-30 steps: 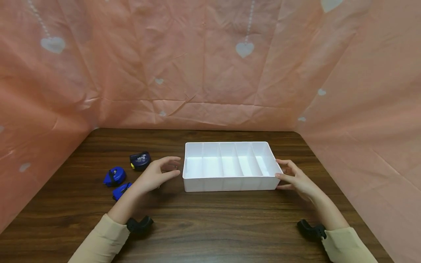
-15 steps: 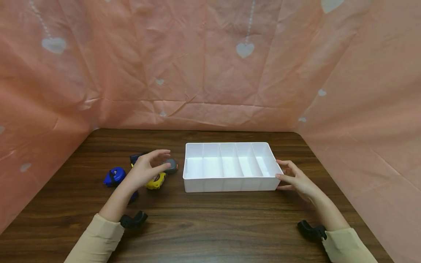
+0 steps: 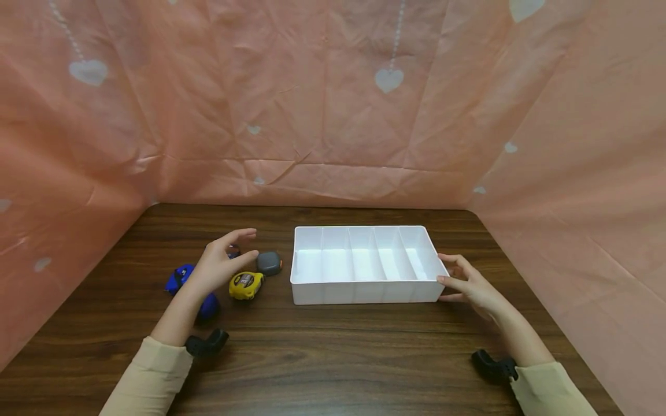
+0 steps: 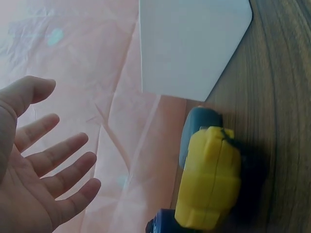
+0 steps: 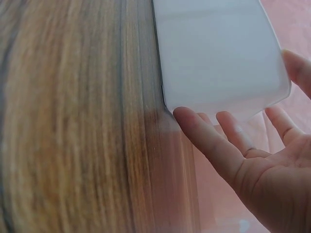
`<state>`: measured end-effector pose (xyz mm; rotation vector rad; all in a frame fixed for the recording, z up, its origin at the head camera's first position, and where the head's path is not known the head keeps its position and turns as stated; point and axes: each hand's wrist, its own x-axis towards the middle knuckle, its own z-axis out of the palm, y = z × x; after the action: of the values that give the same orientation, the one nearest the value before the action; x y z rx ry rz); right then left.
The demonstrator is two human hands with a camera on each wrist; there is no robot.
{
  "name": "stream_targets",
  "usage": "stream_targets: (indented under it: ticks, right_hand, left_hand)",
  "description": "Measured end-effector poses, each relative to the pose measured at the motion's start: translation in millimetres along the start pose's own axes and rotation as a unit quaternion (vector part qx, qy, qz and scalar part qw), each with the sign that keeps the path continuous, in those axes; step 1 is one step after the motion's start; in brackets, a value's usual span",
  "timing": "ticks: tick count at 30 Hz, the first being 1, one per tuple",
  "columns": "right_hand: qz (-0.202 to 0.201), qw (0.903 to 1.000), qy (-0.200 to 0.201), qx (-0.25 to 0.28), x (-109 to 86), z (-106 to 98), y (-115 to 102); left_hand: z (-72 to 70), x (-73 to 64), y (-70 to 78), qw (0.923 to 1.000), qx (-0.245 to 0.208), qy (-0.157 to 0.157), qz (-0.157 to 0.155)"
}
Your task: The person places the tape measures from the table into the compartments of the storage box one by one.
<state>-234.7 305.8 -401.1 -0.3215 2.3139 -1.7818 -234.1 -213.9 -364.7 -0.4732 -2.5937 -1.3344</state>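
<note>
In the head view a white divided box (image 3: 364, 293) stands on the wooden table. My right hand (image 3: 474, 290) touches its right end, thumb at the rim near the front corner; in the right wrist view the fingertips (image 5: 182, 114) rest against the end wall. My left hand (image 3: 214, 267) hovers over the tape measures with spread fingers and holds nothing. Just right of it lie a yellow tape measure (image 3: 246, 286) and a grey tape measure (image 3: 269, 263). A dark tape measure (image 3: 233, 251) shows behind that hand, partly hidden.
Two blue tape measures, one at the left (image 3: 179, 278) and one nearer (image 3: 209, 307), are partly covered by the left forearm. A pink cloth (image 3: 322, 104) with hearts hangs behind and on both sides of the table (image 3: 333, 358).
My left hand has moved left from beside the box to above the tape measures, uncovering the yellow and grey ones. My right hand and the box have stayed put.
</note>
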Motion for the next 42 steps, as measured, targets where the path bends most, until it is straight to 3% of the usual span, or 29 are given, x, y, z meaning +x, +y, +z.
stream_targets:
  ticks: [11,20,31,42]
  right_hand:
    - [-0.005,1.0,-0.007,-0.004,1.0,-1,0]
    - [-0.002,1.0,-0.006,-0.003,0.2,-2,0]
    - [-0.014,0.9998,-0.011,-0.001,0.4,-3,2]
    - [-0.011,0.9999,-0.011,-0.004,0.5,-3,1]
  left_hand:
    - [-13.0,1.8,-9.6,0.9988,-0.005,0.029,-0.041]
    - [-20.9,3.4,-26.0,0.9973,0.024,0.044,-0.054]
    - [-25.1,7.9,-44.6,0.9933,0.07,0.028,-0.087]
    - [-17.5,11.2,-60.9,0.992,0.07,0.019,-0.103]
